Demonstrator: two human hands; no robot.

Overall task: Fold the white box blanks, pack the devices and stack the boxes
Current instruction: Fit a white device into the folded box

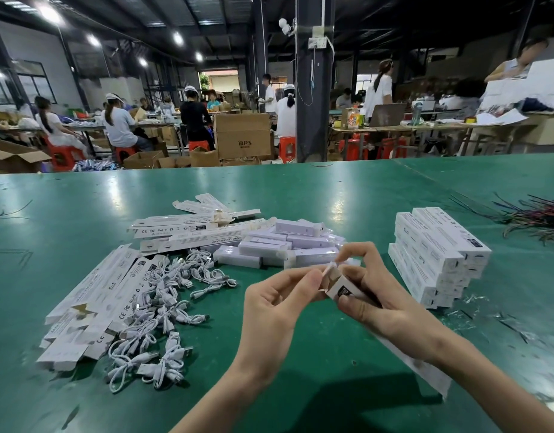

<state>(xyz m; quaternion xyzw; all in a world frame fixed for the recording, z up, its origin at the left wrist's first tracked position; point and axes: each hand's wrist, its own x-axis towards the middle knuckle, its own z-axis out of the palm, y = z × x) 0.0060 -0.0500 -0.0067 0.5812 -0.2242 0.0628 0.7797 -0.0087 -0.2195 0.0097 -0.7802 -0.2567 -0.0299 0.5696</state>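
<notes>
My right hand (385, 304) grips a long white box (342, 289) near its open far end; the rest of the box runs back under my wrist toward the lower right. My left hand (275, 303) pinches the small end flap (327, 271) of that box between thumb and fingers. Behind the hands lies a heap of pale wrapped devices (288, 245). Flat white box blanks (91, 298) are spread at the left and further back (188, 229). A neat stack of packed boxes (438, 254) stands at the right.
A tangle of short white cables (163, 307) lies between the blanks and my hands on the green table (331, 189). Dark wire ties (538, 217) sprawl at the far right edge. Other workers, cartons and red stools fill the background.
</notes>
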